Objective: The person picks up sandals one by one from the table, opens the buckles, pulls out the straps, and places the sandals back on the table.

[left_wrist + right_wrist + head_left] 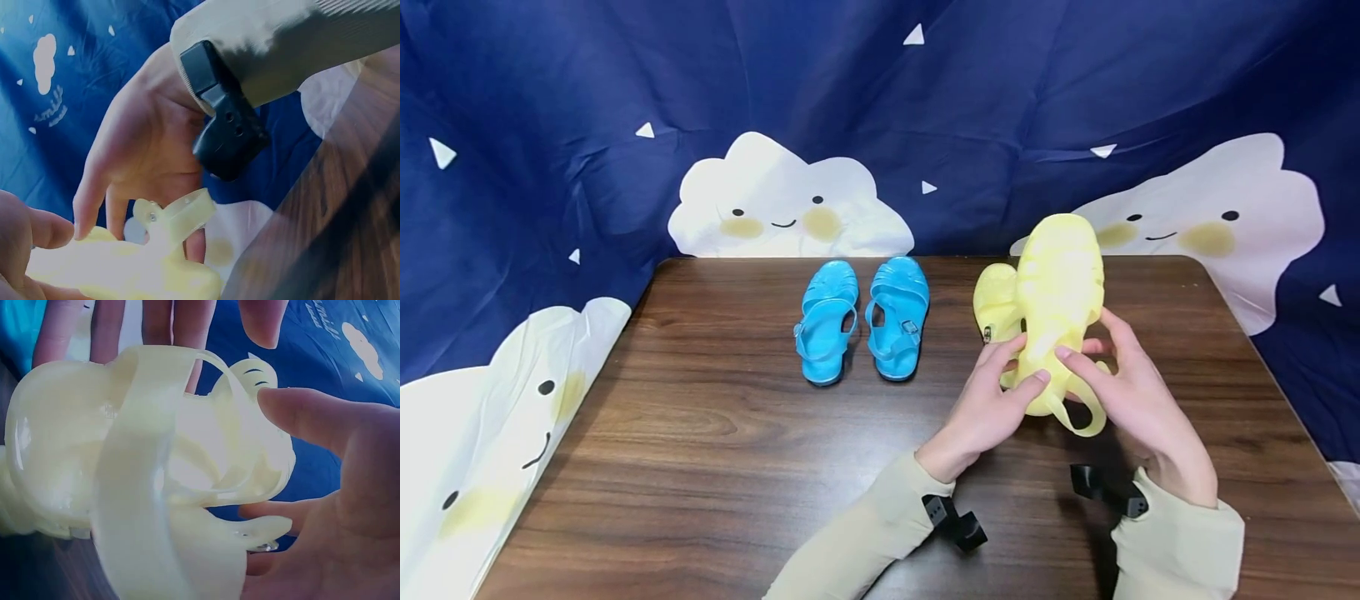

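Both hands hold a yellow jelly sandal (pixel 1060 283) above the right part of the table, its toe toward the back. My left hand (pixel 988 400) grips the heel end from the left, thumb on the near face. From the right, my right hand (pixel 1138 396) grips it with the thumb on that same face and fingers behind. The heel strap (pixel 1088 421) hangs loose below. In the right wrist view the wide strap (pixel 134 469) crosses in front of the right hand (pixel 337 487). A second yellow sandal (pixel 996 300) is partly hidden behind the held one.
A pair of blue sandals, the left one (pixel 827 325) and the right one (pixel 898 321), stands side by side at the table's middle back. The brown wooden table (pixel 700 433) ends against a dark blue curtain (pixel 970 100) with white clouds.
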Tool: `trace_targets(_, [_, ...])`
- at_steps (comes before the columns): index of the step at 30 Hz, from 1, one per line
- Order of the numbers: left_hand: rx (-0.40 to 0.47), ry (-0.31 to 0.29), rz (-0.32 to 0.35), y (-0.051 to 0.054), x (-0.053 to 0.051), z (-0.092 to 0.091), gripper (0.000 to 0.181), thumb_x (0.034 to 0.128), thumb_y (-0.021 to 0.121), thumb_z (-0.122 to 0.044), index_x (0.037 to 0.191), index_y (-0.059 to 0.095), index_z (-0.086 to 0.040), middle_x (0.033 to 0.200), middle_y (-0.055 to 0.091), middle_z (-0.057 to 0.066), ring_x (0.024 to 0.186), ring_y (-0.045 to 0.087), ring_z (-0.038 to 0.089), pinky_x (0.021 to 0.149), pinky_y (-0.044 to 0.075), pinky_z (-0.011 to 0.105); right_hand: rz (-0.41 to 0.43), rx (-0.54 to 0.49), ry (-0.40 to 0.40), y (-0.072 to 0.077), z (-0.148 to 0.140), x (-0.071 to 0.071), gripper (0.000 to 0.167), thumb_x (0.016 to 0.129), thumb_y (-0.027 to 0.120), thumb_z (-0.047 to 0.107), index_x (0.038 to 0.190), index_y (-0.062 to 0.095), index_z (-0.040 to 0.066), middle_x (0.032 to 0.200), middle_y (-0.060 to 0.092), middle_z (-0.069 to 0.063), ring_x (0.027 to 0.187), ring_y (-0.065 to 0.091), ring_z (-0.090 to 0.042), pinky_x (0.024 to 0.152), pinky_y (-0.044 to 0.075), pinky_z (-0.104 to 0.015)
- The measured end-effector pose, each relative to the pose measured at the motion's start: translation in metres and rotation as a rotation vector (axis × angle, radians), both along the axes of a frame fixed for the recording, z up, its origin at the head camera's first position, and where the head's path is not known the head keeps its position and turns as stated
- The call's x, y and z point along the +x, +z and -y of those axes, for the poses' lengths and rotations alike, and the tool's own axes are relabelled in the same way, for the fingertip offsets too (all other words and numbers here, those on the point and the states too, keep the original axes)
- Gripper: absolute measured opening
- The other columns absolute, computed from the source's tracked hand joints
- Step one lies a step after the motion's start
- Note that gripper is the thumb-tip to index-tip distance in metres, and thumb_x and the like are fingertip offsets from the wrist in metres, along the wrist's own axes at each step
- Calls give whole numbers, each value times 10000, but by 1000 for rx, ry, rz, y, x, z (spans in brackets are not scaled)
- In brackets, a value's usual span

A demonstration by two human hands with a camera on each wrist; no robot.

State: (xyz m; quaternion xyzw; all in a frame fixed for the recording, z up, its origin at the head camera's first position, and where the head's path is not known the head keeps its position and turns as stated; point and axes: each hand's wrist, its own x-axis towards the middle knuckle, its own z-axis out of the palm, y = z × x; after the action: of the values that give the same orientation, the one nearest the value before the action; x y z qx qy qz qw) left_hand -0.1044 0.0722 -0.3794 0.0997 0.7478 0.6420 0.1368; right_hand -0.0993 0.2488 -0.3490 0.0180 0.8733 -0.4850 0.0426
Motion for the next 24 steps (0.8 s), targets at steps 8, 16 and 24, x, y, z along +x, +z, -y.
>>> trace_targets(8, [50,-40,7,-4,5,-21,603,936,618,-315,1477,385,-188,1405,386,-85,1194,419,8,959,436,188,-17,123,-57,2,-16,2,778,964,543,422,1550,141,107,1245,450,-211,839,485,-58,623,478,-195])
trace_targets(16, [104,-78,-16,-13,6,-40,647,921,645,-274,1490,359,-161,1306,372,-76,1159,434,-45,989,383,123,34,54,-124,-3,-26,4,799,959,544,436,1561,101,152,1212,366,-116,807,462,-89,609,476,-220])
trace_targets(24, [145,-27,-21,-25,3,-57,653,887,686,-236,1468,402,-149,1280,410,-133,1157,430,-62,1005,374,129,55,-94,-174,-14,-34,-1,798,965,550,394,1562,76,158,1182,311,-63,861,481,-22,663,501,-181])
